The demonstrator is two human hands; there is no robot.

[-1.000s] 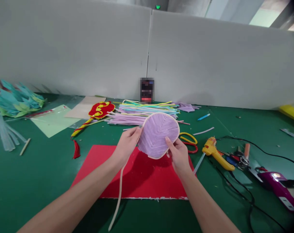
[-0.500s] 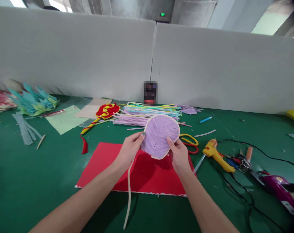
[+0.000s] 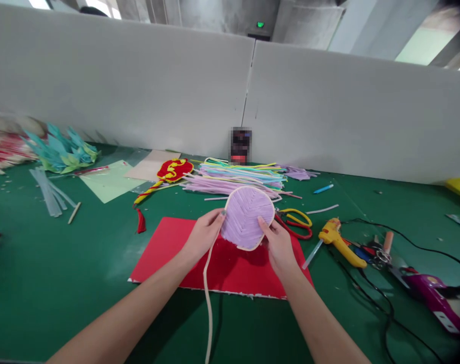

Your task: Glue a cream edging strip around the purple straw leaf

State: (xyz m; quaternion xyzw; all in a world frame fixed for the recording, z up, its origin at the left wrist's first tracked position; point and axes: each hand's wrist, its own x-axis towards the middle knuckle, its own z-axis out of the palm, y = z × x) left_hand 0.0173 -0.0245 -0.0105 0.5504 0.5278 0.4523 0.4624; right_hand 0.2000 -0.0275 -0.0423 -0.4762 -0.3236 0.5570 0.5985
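Note:
Between my two hands is a round lilac pipe-cleaner panel (image 3: 245,215), its strips laid in a chevron and its edge bordered in cream. My left hand (image 3: 205,232) pinches its left edge, thumb on the front. On the right edge, my right hand (image 3: 277,240) grips it the same way. A loose cream pipe cleaner (image 3: 207,288) trails from the left edge down toward me. Underneath lies a red board (image 3: 169,247) with a ragged white front edge. Yellow-and-red-handled scissors (image 3: 298,222) lie just beyond my right hand.
Behind the panel is a bundle of pastel pipe cleaners (image 3: 214,184). A red and yellow fan-shaped piece (image 3: 174,170) with a tassel lies left of it. At right are a yellow glue gun (image 3: 339,242), its cord and a purple tool (image 3: 430,290). A white partition (image 3: 138,86) stands behind.
The panel looks slightly lower and tilted further back, with both hands still on it. The surroundings have shifted a little in view as my head moved.

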